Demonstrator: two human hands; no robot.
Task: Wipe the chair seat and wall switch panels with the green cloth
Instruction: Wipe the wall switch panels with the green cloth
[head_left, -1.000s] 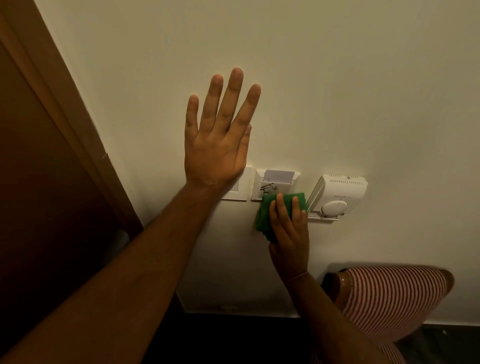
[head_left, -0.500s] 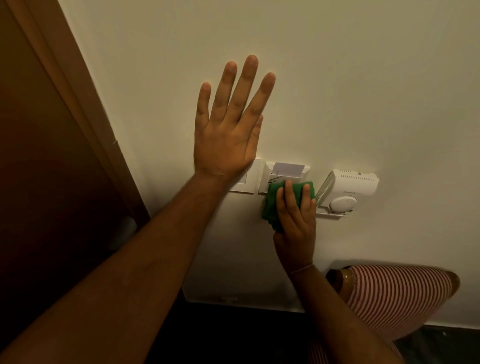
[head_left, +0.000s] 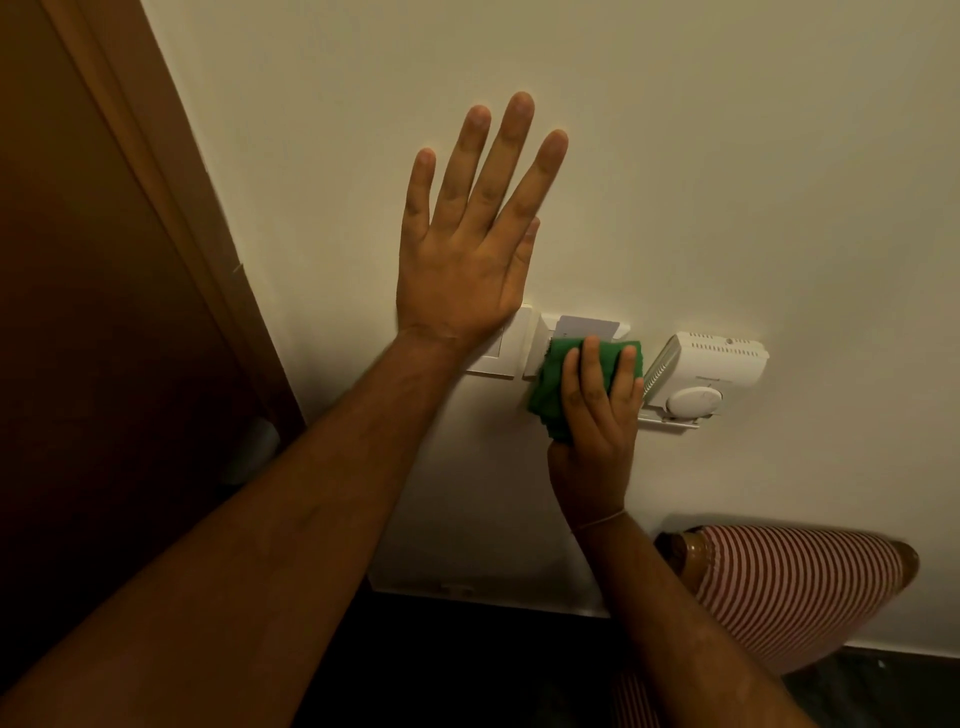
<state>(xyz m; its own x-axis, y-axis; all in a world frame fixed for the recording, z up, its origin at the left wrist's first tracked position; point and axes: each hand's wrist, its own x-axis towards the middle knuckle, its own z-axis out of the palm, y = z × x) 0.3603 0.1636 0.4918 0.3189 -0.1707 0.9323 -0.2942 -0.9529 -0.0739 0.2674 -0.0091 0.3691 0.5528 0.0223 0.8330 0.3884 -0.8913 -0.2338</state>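
Note:
My right hand (head_left: 597, 415) presses the folded green cloth (head_left: 550, 389) flat against the key-card switch panel (head_left: 587, 327), hiding most of it; a grey card sticks out at its top. My left hand (head_left: 467, 249) lies flat and open on the cream wall, fingers spread upward, its heel covering part of the white light switch panel (head_left: 501, 356) just left of the cloth. A white thermostat box (head_left: 711, 371) is mounted right of the cloth, close to my right fingers. The chair with the red-and-white striped seat (head_left: 795, 587) stands below, against the wall.
A brown wooden door and its frame (head_left: 130, 260) fill the left side, with a pale door handle (head_left: 254, 447) low down. The floor below is dark. Bare cream wall (head_left: 727, 156) spreads above and to the right of the panels.
My right hand slid the cloth up over the key-card panel, so less of the panel shows. My left hand stayed flat on the wall; the view shifted slightly.

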